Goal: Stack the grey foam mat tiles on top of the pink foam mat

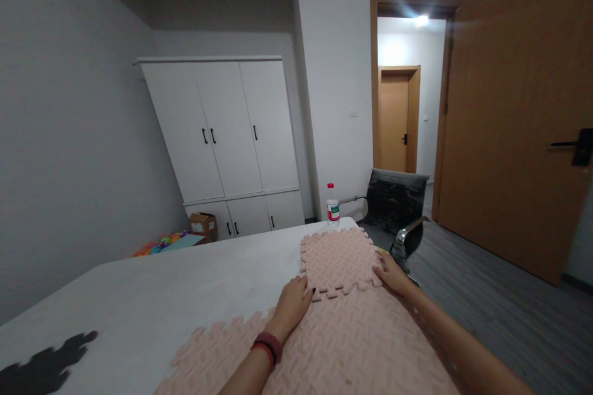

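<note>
Neither grip is clenched: the left hand [293, 303] lies flat and released, palm down, with its fingertips on the near left corner of the far tile [337, 261], while the right hand [393, 274] rests with fingers spread on that tile's near right corner, pressing rather than grasping it. The far tile is a pink foam puzzle piece with toothed edges, lying flat on the white bench [152, 287], its near edge overlapping the far edge of the near mat [343, 345], a larger pink foam sheet that runs towards the person. A red and dark band [269, 345] circles the left wrist. Just beyond the tile, at the bench's far edge, stands a bottle [332, 204] with a red cap. A black chair [393, 210] sits to the right of it on the floor. A dark tile [44, 367] lies at the near left of the bench. A white wardrobe [227, 136] stands against the far wall.
</note>
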`<state>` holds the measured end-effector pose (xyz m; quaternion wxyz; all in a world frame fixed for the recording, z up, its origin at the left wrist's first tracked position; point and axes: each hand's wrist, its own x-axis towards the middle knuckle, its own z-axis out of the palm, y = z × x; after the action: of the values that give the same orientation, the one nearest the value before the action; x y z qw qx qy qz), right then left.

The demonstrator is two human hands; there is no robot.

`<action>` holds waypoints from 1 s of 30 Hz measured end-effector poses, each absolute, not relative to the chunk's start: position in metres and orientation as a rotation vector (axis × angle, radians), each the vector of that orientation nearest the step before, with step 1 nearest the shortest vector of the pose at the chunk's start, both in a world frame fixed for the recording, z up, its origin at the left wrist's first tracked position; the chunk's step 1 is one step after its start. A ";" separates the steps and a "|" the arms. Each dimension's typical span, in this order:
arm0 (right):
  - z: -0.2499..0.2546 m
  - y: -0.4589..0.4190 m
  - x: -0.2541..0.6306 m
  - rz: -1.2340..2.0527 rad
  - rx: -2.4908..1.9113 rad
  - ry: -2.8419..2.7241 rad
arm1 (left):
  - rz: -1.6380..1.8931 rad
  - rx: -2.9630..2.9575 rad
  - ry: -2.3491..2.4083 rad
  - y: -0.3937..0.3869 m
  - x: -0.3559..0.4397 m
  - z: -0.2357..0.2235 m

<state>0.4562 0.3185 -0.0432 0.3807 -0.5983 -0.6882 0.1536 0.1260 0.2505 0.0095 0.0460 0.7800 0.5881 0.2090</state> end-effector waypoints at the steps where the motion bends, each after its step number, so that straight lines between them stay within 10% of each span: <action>1: -0.047 0.319 0.457 0.389 -1.547 -1.760 | 0.622 2.406 1.803 0.251 0.127 0.007; 30: -0.041 0.307 0.447 0.184 -1.938 -2.064 | 0.537 2.674 1.981 0.247 0.131 -0.012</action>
<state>0.4473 0.3070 -0.0409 0.1516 -0.6752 -0.7190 0.0640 0.1314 0.2468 -0.0117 -0.1142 0.7881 0.5838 0.1583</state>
